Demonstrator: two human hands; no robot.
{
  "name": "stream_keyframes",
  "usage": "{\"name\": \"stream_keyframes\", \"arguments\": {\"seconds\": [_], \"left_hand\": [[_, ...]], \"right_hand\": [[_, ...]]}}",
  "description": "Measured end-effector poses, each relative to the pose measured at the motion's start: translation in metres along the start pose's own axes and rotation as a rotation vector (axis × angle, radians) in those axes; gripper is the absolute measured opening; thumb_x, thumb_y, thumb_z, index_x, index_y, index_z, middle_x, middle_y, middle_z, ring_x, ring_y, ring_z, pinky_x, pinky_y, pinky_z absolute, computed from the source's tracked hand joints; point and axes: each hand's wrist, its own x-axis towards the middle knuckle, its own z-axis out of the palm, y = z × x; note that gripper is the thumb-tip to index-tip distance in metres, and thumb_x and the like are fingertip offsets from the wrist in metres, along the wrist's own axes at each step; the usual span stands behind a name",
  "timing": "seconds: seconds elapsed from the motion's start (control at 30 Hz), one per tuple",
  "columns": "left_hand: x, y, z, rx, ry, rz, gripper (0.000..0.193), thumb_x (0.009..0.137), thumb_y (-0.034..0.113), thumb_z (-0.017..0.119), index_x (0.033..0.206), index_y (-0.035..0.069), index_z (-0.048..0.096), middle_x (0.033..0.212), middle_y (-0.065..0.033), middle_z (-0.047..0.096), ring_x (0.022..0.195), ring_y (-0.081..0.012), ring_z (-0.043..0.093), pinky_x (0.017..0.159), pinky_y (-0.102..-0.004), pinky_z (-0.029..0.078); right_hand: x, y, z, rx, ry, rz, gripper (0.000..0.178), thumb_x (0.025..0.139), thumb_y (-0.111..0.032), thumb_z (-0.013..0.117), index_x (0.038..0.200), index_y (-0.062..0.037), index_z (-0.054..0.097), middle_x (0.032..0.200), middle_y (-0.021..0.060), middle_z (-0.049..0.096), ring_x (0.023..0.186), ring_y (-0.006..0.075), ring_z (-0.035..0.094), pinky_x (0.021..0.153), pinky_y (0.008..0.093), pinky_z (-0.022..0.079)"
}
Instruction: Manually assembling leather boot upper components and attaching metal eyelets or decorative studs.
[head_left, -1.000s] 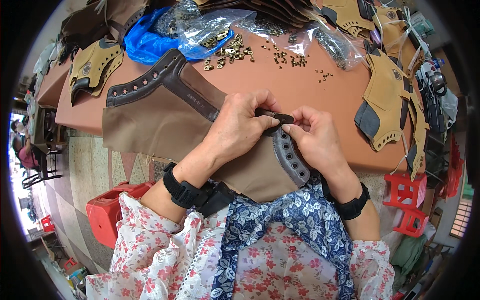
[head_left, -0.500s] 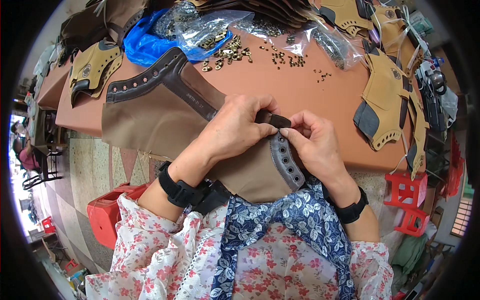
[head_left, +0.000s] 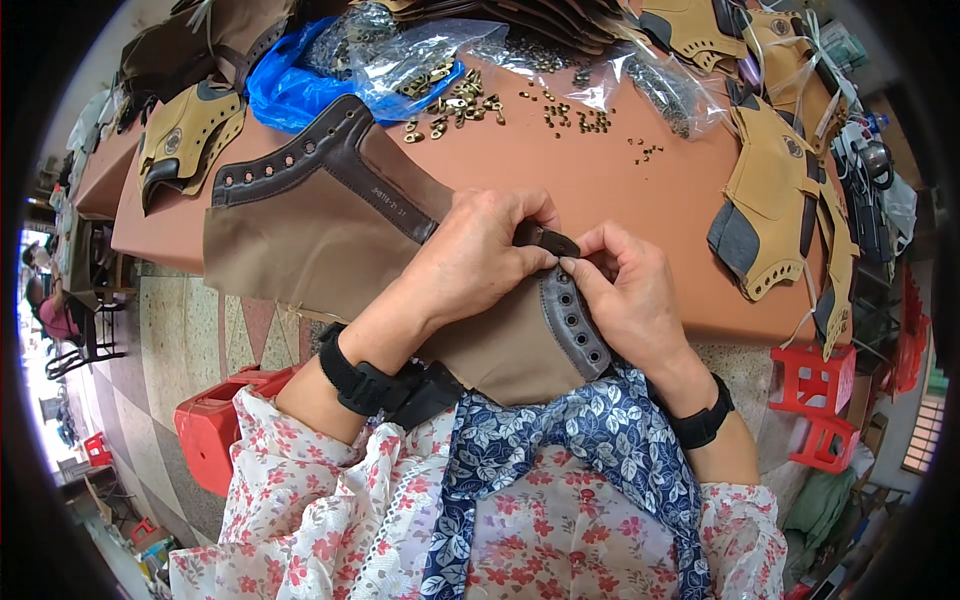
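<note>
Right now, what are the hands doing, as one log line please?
left hand: pinching brown shoe upper | right hand: pinching same piece by eyelet strip | table: loose metal fittings, blue bag

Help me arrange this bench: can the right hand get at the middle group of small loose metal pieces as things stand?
Probably yes: only tabletop shows between the right hand and the small metal pieces, though it would likely have to release the brown piece it holds.
</note>
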Motion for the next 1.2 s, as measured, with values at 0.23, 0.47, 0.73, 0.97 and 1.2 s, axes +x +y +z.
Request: {"name": "stream_keyframes", "arguments": {"seconds": [0.23, 0.47, 0.73, 0.97, 1.2], "left_hand": [[-0.0022, 0.0016, 0.0016, 0.011, 0.036, 0.038, 0.015, 0.074, 0.003, 0.072, 0.086, -0.001, 0.064, 0.075, -0.0099, 0.066, 0.072, -0.0164, 0.063, 0.067, -0.0309, 0.05], [-0.0009, -0.0013, -0.0003, -0.005, 0.032, 0.028, 0.016, 0.075, 0.003, 0.072, 0.087, -0.001, 0.064, 0.075, -0.0089, 0.065, 0.071, -0.0152, 0.061, 0.067, -0.0301, 0.048], [0.0028, -0.0009, -0.003, -0.031, -0.028, -0.038, 0.014, 0.078, 0.002, 0.07, 0.09, -0.001, 0.064, 0.075, -0.0044, 0.064, 0.072, -0.011, 0.057, 0.066, -0.0272, 0.047], [0.0037, 0.0016, -0.0031, -0.011, -0.039, -0.033, 0.013, 0.08, 0.003, 0.07, 0.089, -0.002, 0.062, 0.075, -0.0043, 0.063, 0.072, -0.0105, 0.056, 0.066, -0.0271, 0.047], [0.0054, 0.0004, -0.0011, -0.049, -0.031, -0.032, 0.013, 0.081, 0.004, 0.07, 0.089, -0.002, 0.062, 0.075, -0.0041, 0.063, 0.072, -0.0097, 0.056, 0.065, -0.0268, 0.046]], "right_hand": [[-0.003, 0.0003, 0.0047, -0.116, 0.074, -0.14, 0.004, 0.083, 0.002, 0.061, 0.086, 0.0024, 0.059, 0.075, 0.0162, 0.065, 0.065, 0.0244, 0.065, 0.059, 0.0341, 0.05], [-0.0022, 0.0014, 0.0039, 0.083, 0.041, -0.022, 0.011, 0.082, 0.0, 0.066, 0.092, 0.002, 0.061, 0.074, 0.0112, 0.062, 0.064, 0.0236, 0.063, 0.06, 0.0329, 0.049], [-0.005, -0.0015, 0.0019, -0.422, 0.213, -0.406, 0.016, 0.076, 0.001, 0.07, 0.089, -0.0031, 0.061, 0.08, 0.0093, 0.053, 0.072, 0.025, 0.059, 0.063, 0.0352, 0.048], [-0.0053, -0.0023, 0.0016, -0.543, 0.171, -0.527, 0.01, 0.078, -0.004, 0.07, 0.084, -0.0032, 0.061, 0.079, 0.0092, 0.054, 0.072, 0.0277, 0.059, 0.063, 0.0386, 0.048], [-0.0054, -0.0047, 0.0032, -0.537, 0.143, -0.439, 0.009, 0.08, -0.009, 0.069, 0.085, -0.0037, 0.063, 0.081, 0.0095, 0.057, 0.071, 0.0289, 0.061, 0.064, 0.0385, 0.049]]}}
